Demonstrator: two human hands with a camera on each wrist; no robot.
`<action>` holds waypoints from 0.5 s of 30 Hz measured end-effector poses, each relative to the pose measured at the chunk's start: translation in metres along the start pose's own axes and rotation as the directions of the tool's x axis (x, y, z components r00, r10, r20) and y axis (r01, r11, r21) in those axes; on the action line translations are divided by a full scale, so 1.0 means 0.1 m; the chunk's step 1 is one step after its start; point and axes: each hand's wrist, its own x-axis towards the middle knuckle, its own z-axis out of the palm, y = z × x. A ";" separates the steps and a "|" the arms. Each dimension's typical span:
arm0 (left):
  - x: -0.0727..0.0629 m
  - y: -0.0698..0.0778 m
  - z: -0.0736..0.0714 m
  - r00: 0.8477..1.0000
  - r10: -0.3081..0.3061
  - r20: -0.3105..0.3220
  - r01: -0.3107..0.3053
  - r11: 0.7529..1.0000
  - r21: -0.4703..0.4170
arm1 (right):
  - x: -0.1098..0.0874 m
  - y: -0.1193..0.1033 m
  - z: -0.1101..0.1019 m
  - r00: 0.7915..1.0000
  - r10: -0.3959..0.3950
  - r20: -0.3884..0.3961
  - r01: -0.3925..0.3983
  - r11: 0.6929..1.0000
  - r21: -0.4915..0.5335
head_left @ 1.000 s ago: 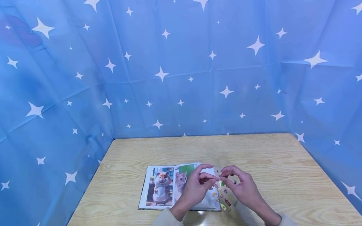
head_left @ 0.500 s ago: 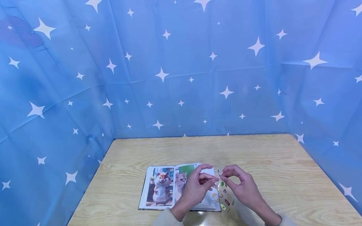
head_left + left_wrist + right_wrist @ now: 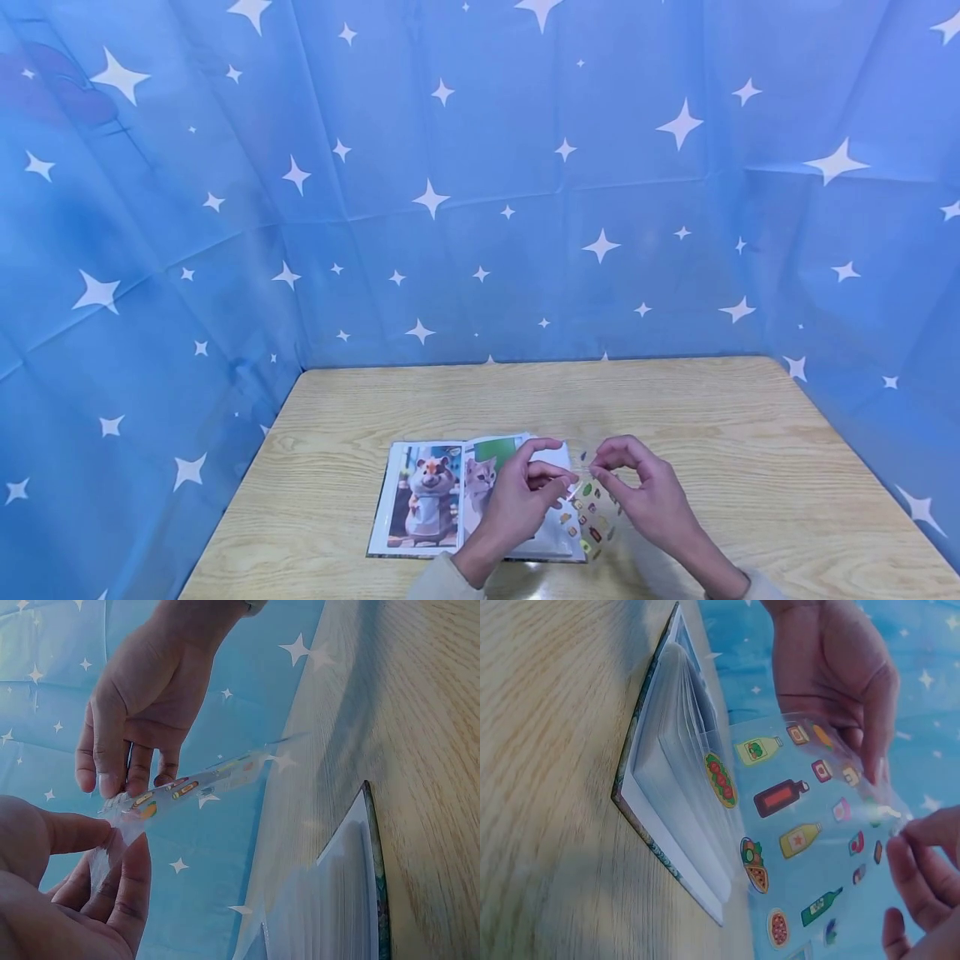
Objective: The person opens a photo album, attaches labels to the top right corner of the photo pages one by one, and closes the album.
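A clear sticker sheet (image 3: 827, 879) printed with small food and bottle pictures hangs between the two hands over the album's right edge. My left hand (image 3: 520, 497) pinches clear film at the sheet's upper edge between thumb and fingers. From the right, my right hand (image 3: 654, 493) pinches the same edge with thumb and forefinger. The left wrist view has the printed sheet (image 3: 187, 787) slanting away from both sets of fingertips, with a clear flap (image 3: 107, 859) at the left hand. Whether that flap is a separate layer, I cannot tell.
An open photo album (image 3: 377, 533) lies under the left hand, with a hamster picture (image 3: 429, 498) on its left page and a cat picture (image 3: 480, 483) on the right, partly covered. A wooden table (image 3: 675, 400) carries it. Blue star-printed cloth (image 3: 510, 250) hangs behind and at both sides.
My right hand has shifted slightly right and away, still pinching the sheet. The sheet's lower part has swung a little left, and the left hand has barely moved.
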 end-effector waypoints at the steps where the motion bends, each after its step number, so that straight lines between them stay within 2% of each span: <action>1: 0.00 0.00 0.00 1.000 -0.002 -0.001 0.002 1.000 0.002 | 0.00 0.01 0.00 1.000 0.004 0.001 -0.004 1.000 0.000; 15: 0.02 0.01 0.02 0.995 -0.085 -0.055 0.085 0.996 -0.010 | 0.01 0.11 -0.06 0.998 0.064 -0.006 -0.064 0.998 0.028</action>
